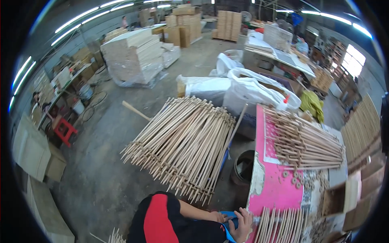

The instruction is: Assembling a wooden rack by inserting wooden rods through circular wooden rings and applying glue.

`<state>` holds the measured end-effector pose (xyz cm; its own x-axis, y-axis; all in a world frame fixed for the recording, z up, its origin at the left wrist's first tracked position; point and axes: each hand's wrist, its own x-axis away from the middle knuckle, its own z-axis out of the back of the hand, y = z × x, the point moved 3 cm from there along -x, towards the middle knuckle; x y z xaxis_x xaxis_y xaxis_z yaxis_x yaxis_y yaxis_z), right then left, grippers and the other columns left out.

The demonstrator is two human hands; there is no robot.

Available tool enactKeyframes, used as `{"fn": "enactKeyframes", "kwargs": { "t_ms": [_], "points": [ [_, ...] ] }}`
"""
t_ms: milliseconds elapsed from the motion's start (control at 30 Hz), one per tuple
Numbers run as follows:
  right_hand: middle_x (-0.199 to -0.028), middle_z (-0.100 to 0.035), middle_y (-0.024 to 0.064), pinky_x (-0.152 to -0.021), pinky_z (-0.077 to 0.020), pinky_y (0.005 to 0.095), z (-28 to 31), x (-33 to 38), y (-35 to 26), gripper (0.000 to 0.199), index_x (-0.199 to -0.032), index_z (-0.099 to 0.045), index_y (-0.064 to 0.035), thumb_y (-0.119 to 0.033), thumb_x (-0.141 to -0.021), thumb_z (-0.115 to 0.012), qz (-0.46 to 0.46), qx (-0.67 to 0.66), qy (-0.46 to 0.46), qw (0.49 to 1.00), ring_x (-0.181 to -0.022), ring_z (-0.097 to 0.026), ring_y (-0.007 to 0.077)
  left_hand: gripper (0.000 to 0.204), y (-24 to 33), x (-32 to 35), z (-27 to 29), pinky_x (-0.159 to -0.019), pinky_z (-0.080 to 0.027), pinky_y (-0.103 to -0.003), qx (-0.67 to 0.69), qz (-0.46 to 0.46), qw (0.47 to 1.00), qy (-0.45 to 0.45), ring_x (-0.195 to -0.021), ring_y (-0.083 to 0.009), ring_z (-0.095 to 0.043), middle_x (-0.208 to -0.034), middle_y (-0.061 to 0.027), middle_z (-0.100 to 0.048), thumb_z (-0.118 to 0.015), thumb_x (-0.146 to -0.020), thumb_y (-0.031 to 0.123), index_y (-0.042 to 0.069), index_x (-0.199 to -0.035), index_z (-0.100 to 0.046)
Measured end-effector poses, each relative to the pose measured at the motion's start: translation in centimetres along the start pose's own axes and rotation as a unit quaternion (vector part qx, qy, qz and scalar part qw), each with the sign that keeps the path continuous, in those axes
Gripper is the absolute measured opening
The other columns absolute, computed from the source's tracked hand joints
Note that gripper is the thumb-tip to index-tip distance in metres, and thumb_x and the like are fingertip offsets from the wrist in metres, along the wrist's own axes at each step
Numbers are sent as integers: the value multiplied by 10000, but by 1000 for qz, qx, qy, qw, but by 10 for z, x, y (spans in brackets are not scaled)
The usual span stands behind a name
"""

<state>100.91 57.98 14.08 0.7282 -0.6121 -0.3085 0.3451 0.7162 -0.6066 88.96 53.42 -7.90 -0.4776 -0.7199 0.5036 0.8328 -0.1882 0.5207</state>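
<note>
My left hand [221,217] reaches across from the black and red sleeve, its fingers closed on the blue sleeve cloth [228,213] at my right wrist. Part of those fingers is hidden by the cloth. Beside it, my right hand [243,225] is raised at the table's near left corner, fingers apart and holding nothing. Just right of it, a row of pale wooden sticks [279,225] lies on the pink tabletop [275,192]. Farther back on the table lies a stack of rods with round wooden pieces on them [298,139]. Loose wooden rings [298,178] are scattered nearby.
A large pile of wooden rods [182,141] stands ahead of me, left of the table. Between them is a dark bucket [244,166]. White sacks [247,91] and a red-tipped bottle [284,103] are behind. A red stool [64,131] stands far left.
</note>
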Motion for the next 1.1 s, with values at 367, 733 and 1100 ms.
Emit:
{"fn": "enactKeyframes", "kwargs": {
  "t_ms": [367, 733, 1100],
  "points": [
    [-1627, -419, 136, -1251, -143, 640, -29, 3, 50, 449, -1368, -631, -137, -292, -948, -671, -1, 143, -188, 972, -1574, -214, 412, 1002, -33, -5, 21, -869, -572, -528, 97, 17, 995, -3, -1048, -489, -691, -1364, -367, -562, -419, -990, 746, 103, -1684, -88],
    [-1387, -638, 18, -1231, -234, 549, -42, 18, 87, 369, -1307, -678, -230, -269, -940, -675, 33, 141, -134, 980, -1473, -446, 321, 973, -45, -21, -11, -820, -581, -558, 119, 34, 992, 29, -1008, -477, -704, -1395, -284, -584, -410, -985, 756, 141, -1684, -126],
    [-1396, -630, -39, -1243, -223, 537, -66, 46, 129, 416, -1342, -663, -271, -305, -932, -606, -59, -190, -81, 977, -1515, -398, 299, 545, -22, 7, 48, -603, -542, -524, 54, 0, 994, 96, -713, -405, -718, -750, -210, -696, -469, -1042, 374, 56, -1478, -540]
  ]
}}
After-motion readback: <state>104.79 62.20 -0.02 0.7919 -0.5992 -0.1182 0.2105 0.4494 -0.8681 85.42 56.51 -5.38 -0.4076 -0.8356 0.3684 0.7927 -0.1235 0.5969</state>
